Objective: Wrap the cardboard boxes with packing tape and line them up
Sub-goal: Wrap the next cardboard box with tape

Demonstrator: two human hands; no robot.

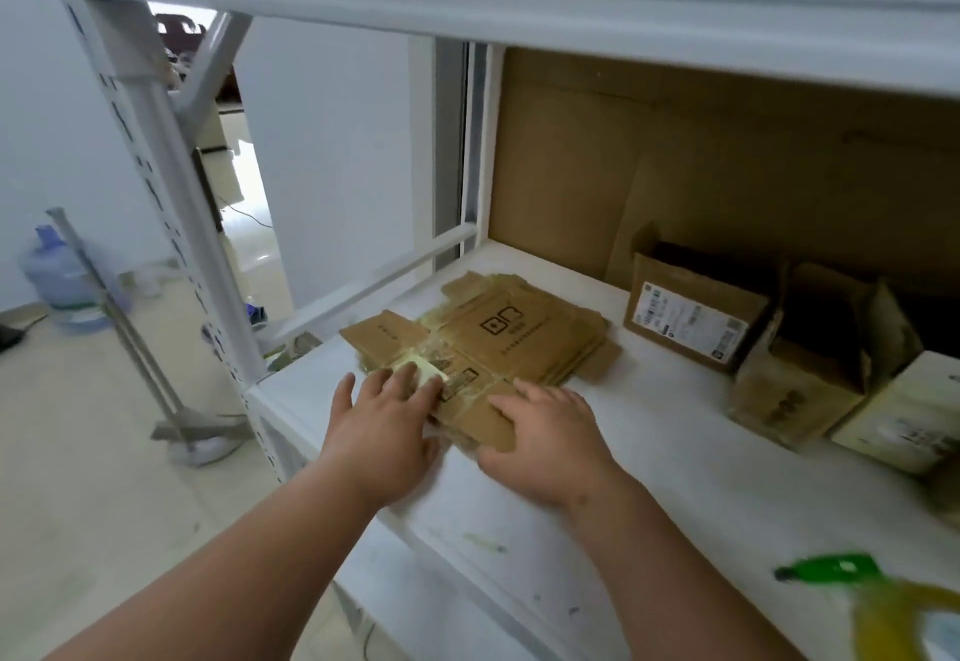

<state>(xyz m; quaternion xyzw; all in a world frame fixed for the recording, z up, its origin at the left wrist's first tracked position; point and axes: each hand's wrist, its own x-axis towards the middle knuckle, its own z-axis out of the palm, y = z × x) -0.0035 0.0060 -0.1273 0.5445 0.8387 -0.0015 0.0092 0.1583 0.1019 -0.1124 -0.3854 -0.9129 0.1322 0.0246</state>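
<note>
Head view: both hands down on a stack of flattened boxes at the front left of a white shelf.
Left fingers [410, 382]: straight, slightly spread, lying flat on the near left corner of the flattened boxes [498, 333], tips on a patch of yellowed tape [421, 366].
Left hand [384, 431]: palm down; thumb side at the near edge of the cardboard; cannot tell if the thumb hooks under it.
Right fingers [511, 403]: straight, close together, pressed flat on the near flap, pointing left toward the left fingertips; a small gap between the two hands.
Right hand [545, 437]: palm down over the near right edge of the stack.
Stack position: under both sets of fingertips, running away from them toward the back; printed logo face up; several layers, edges fanned out.
Shelf [649, 452]: white board, scuffed, stack near its front left post.
Open boxes [748, 333]: well to the right of the hands, against a brown cardboard sheet [675, 166]; the nearer box carries a white label.
Green tape dispenser [831, 569]: front right edge, blurred, apart from the hands.
Floor left: water jug [57, 275] and mop [156, 364].
</note>
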